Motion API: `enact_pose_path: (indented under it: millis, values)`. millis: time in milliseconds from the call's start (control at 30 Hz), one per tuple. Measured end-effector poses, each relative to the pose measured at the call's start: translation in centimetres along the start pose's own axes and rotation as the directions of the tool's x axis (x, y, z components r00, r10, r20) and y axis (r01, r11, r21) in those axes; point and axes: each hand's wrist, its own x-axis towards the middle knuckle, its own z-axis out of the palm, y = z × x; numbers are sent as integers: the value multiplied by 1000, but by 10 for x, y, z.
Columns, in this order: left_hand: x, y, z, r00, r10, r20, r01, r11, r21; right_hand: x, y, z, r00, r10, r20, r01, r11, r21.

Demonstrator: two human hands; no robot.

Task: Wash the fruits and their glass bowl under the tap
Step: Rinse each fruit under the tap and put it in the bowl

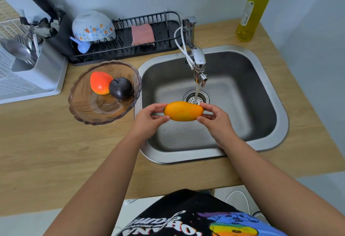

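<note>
Now both hands hold a yellow mango (183, 111) lengthwise over the sink (268, 79), one at each tip. The left hand (147, 119) has its grip pinching the mango's left end between thumb and fingers; the right hand (217, 119) has its grip pinching the right end the same way. Water runs from the tap (197, 58) in a thin stream that falls just behind the mango's right part, toward the drain (190, 96); whether it touches the fruit I cannot tell.

On the counter (56, 151), just beside the sink's left edge, sits the glass bowl (93, 110), its rim slightly overhanging the sink's rim. Inside it lie a red-orange fruit (99, 82) and a dark plum (121, 88), touching each other at the far side of the bowl.

Along the counter's back edge stands a black dish rack (145, 49) with an upturned bowl (92, 25) and a pink sponge (142, 34). A yellow bottle (250, 12) stands at the back right corner.
</note>
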Motion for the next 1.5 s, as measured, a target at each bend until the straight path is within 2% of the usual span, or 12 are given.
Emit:
enact_pose_path:
  millis: [500, 867, 1200, 1500]
  values:
    - [6, -4, -1, 1000, -1, 9, 1, 1000, -2, 1, 1, 0, 999, -44, -19, 44, 999, -7]
    - [10, -1, 3, 998, -34, -52, 31, 998, -53, 5, 2, 2, 996, 75, 38, -77, 995, 60]
    - [12, 2, 1, 996, -81, -31, 77, 991, -107, 9, 4, 4, 986, 167, -23, -163, 980, 109]
    - [11, 4, 0, 996, -87, -16, 85, 989, -125, 6, -1, 4, 983, 178, -45, -172, 977, 127]
